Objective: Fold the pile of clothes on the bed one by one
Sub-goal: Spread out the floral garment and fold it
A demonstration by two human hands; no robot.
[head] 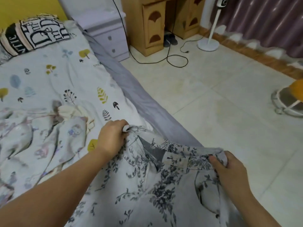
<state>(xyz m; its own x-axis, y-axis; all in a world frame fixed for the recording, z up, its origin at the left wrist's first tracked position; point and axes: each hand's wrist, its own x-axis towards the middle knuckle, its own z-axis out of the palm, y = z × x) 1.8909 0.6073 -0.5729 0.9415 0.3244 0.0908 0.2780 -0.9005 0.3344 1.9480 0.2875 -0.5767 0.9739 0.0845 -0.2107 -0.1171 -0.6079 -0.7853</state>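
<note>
A crumpled pile of clothes (41, 136) lies on the bed (68, 76) near its right edge. The left hand (113, 138) and right hand (229, 171) each grip the floral garment (155, 185) (white, grey sprigs) at its top edge, stretched between them over that edge.

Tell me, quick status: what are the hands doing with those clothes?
Left hand and right hand both grip the floral garment, held at the bed's edge. Unfolded pile waits to the left. Nothing in the way.
</note>
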